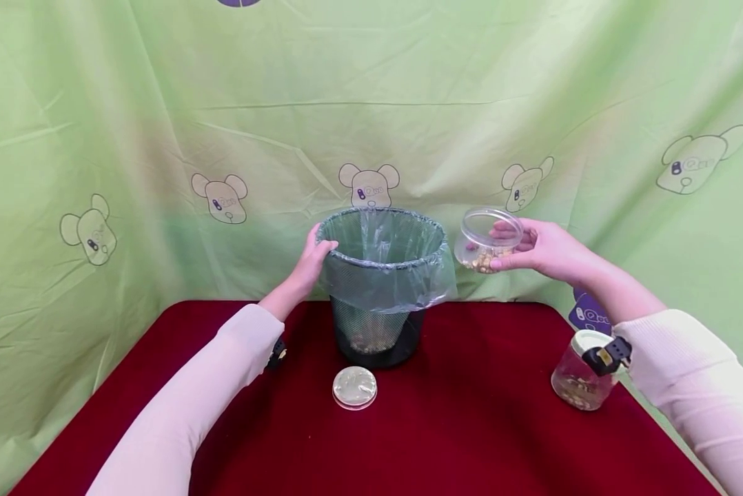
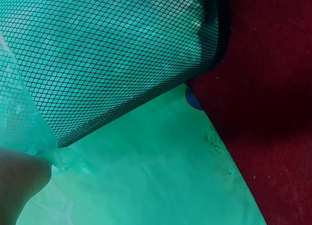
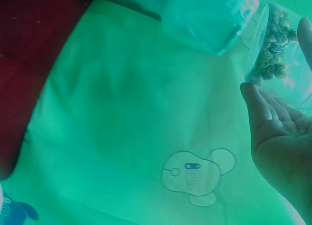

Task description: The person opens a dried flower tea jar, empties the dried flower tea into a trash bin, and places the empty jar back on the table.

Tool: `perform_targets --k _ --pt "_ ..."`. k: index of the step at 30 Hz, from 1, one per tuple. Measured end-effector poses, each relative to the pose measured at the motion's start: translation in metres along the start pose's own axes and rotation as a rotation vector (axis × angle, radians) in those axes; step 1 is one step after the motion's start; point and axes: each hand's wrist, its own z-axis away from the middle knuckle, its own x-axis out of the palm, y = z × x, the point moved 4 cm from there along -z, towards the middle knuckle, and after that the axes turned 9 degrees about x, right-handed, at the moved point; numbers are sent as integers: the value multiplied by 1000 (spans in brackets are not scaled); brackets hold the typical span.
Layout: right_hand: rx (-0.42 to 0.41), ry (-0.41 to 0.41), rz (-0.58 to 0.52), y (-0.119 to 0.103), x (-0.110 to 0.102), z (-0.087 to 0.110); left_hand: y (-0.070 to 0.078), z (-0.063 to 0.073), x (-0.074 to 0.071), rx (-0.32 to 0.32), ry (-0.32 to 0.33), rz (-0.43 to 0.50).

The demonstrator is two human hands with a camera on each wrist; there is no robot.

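A black mesh wastebasket (image 1: 378, 337) stands on the table, lined with a thin green plastic bag (image 1: 384, 293) folded over its rim. My left hand (image 1: 312, 258) grips the basket's rim at its left side, thumb over the top edge. To the right of the basket, my right hand (image 1: 533, 249) holds a clear plastic jar (image 1: 467, 249) in the air, its mouth uncovered. Small tan, lumpy pieces (image 3: 273, 49) lie in the jar. More pale bits (image 1: 371, 341) show through the mesh at the basket's bottom.
A round lid (image 1: 355, 387) lies on the dark red tablecloth (image 1: 409, 441) in front of the basket. Near the right edge stands another clear jar (image 1: 579, 382) with a white lid, partly hidden by the right wrist camera. A green printed curtain (image 1: 285, 138) hangs behind the table.
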Motion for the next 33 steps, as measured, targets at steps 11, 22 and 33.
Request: perform_targets --k 11,22,33 --pt "15 72 7 -30 -11 -24 1 1 3 7 20 0" --pt "-17 211 141 -59 -10 -47 0 1 1 -7 19 -4" --pt "-11 321 229 -71 6 -69 -3 -2 3 -14 34 5"
